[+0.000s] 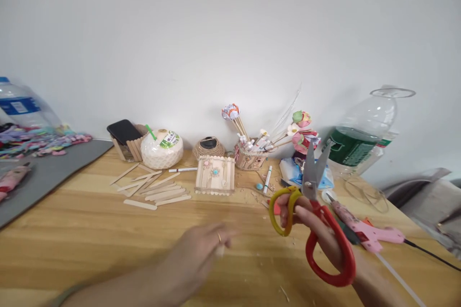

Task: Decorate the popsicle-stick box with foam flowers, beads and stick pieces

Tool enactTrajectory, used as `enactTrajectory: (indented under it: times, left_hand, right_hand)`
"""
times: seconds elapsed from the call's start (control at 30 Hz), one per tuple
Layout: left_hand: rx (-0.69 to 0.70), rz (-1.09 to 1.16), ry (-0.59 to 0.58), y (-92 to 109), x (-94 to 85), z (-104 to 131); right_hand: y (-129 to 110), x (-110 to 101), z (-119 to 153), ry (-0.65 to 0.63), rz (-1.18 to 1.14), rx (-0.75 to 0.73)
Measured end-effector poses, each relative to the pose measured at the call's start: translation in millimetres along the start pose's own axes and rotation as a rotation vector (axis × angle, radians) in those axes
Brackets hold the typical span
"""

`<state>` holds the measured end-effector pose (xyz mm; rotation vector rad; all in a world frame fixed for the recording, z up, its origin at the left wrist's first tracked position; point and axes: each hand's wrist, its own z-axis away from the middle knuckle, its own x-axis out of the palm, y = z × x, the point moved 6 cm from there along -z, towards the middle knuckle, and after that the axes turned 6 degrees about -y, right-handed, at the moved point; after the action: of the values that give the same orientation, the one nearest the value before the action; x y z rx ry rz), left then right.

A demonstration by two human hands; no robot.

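My right hand (306,216) holds a pair of scissors (312,183) with one red and one yellow handle loop. Their blades point up and stand apart. Left of it, over the wooden table (108,244), my left hand (201,249) has its fingers drawn together, with a ring on one. It is blurred; a small pale bit shows under the fingertips, too unclear to name. Beyond my left hand lies a small craft-stick panel (215,180) with little flower decorations. Loose craft sticks (162,192) are scattered to its left.
A pink hot glue gun (363,228) with a black cord lies at the right. Along the wall stand a stick box (131,148) with a phone, a coconut (162,151), twine (208,147), a pen basket (250,158) and a large plastic bottle (360,134). A grey mat (68,172) covers the left.
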<state>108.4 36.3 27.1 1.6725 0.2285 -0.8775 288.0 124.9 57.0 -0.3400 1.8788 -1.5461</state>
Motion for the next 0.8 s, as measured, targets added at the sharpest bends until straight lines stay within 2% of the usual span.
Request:
enactTrajectory:
  times: [0.07,0.1,0.17,0.2,0.27,0.3,0.4,0.47,0.53,0.57,0.63,0.67,0.7,0.73,0.8]
  left_hand:
    - [-0.158,0.299,0.129,0.3,-8.4,-2.5]
    - [-0.183,0.448,0.137,1.9,-7.5,-4.2]
    - [-0.155,0.667,0.119,5.4,-1.2,-8.0]
    - [-0.134,0.733,0.109,5.6,3.1,-9.0]
    - [-0.171,0.793,0.147,-2.2,11.6,-6.8]
    - [-0.226,0.783,0.201,-9.0,14.4,-3.4]
    - [-0.341,0.661,0.329,-22.1,17.7,9.9]
    - [-0.344,0.611,0.353,-22.9,16.8,16.1]
    - [-0.375,0.631,0.365,-24.5,13.6,20.9]
    - [-0.408,0.655,0.364,-26.3,11.5,23.0]
    - [-0.47,0.718,0.366,-30.6,5.2,27.2]
    - [-0.498,0.747,0.37,-32.9,1.2,29.6]
    - [-0.521,0.766,0.385,-35.2,-3.4,32.5]
    - [-0.543,0.774,0.401,-37.4,-8.1,35.6]
    - [-0.589,0.754,0.424,-41.3,-16.1,42.1]
  right_hand:
    - [-11.4,9.9,5.5,0.036,0.276,0.066]
    - [-16.2,18.7,7.7,0.025,0.415,0.098]
    - [-18.6,38.5,11.0,-0.01,0.639,0.205]
    - [-17.7,51.5,11.8,-0.068,0.675,0.225]
    - [-12.4,75.3,12.6,-0.152,0.652,0.221]
    - [-8.4,86.6,12.7,-0.202,0.625,0.198]
    - [2.8,110.5,12.8,-0.301,0.658,0.052]
    - [4.3,111.7,12.1,-0.237,0.777,-0.1]
    - [2.3,97.6,11.3,-0.061,0.83,-0.209]
    - [1.9,85.5,11.1,0.046,0.804,-0.219]
    - [4.9,57.7,11.5,0.248,0.668,-0.151]
    - [6.3,48.2,12.1,0.301,0.615,-0.128]
    - [6.0,46.5,12.0,0.271,0.577,-0.152]
    - [5.5,50.8,11.5,0.186,0.557,-0.185]
    - [8.9,75.3,11.3,-0.134,0.572,-0.21]
